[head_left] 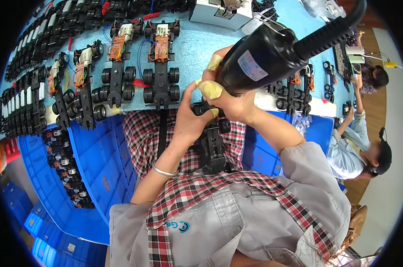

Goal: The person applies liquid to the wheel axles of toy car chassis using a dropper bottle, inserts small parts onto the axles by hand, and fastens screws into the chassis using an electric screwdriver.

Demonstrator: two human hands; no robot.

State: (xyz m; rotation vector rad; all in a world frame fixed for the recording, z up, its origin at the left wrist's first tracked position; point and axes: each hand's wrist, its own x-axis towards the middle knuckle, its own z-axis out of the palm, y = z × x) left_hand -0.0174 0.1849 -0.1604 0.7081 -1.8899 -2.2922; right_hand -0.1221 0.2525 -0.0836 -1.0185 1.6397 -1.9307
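Observation:
My right hand [236,106] is wrapped round a black corded electric screwdriver [277,46], whose body rises toward the upper right. Pale yellow tape covers some of its fingertips. Below it, my left hand [188,123] grips a black toy truck chassis [215,149] with black wheels, held over my lap at the table's near edge. The tool's tip and the spot where it meets the chassis are hidden behind my fingers. Just left of my hands stands a similar chassis [162,78] with a brown circuit board and a white part on top.
Rows of black chassis [36,40] fill the left of the blue table [190,49]. A white box [221,15] stands at the back. Blue crates [94,164] flank my lap. A thick black cord [330,38] runs to the upper right. Co-workers [357,151] sit at the right.

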